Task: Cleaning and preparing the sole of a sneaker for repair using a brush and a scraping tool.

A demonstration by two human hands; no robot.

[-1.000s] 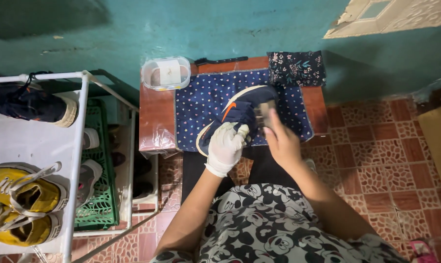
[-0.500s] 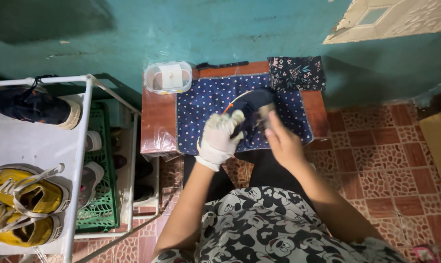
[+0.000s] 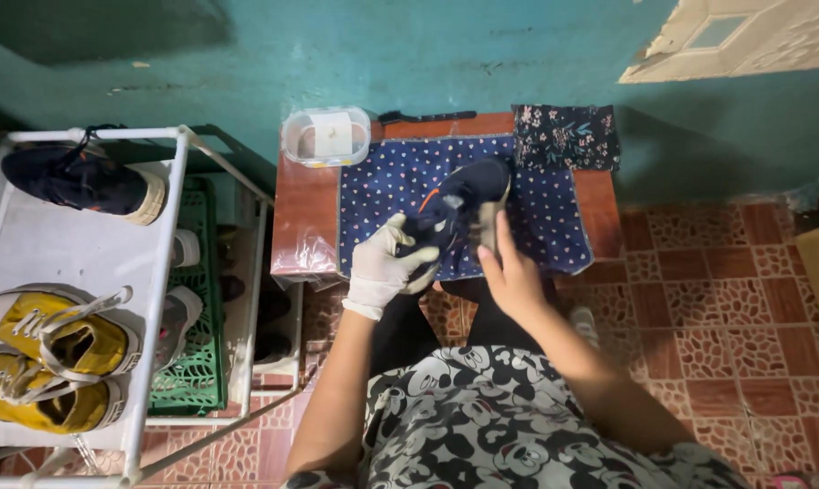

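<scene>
Scrubbing looks to be the step in hand, and it would go best with the dark blue shoe [image 3: 455, 204] braced firmly so it cannot twist under the strokes, working short passes along the pale sole edge rather than across the upper. The left hand [image 3: 382, 267], in a white glove, is curled around the heel end of the shoe, fingers wrapped over it. The right hand [image 3: 509, 272], bare, is closed on a small brush-like tool [image 3: 489, 222] pressed to the shoe's side; what the tool is exactly is too small to tell. Shoe sits over the dotted blue cloth [image 3: 554, 217] on the worktop [image 3: 305, 217], at about one o'clock from the left hand and eleven o'clock from the right, touching both. A clear lidded tub [image 3: 326, 136] stands at eleven o'clock, well apart.
</scene>
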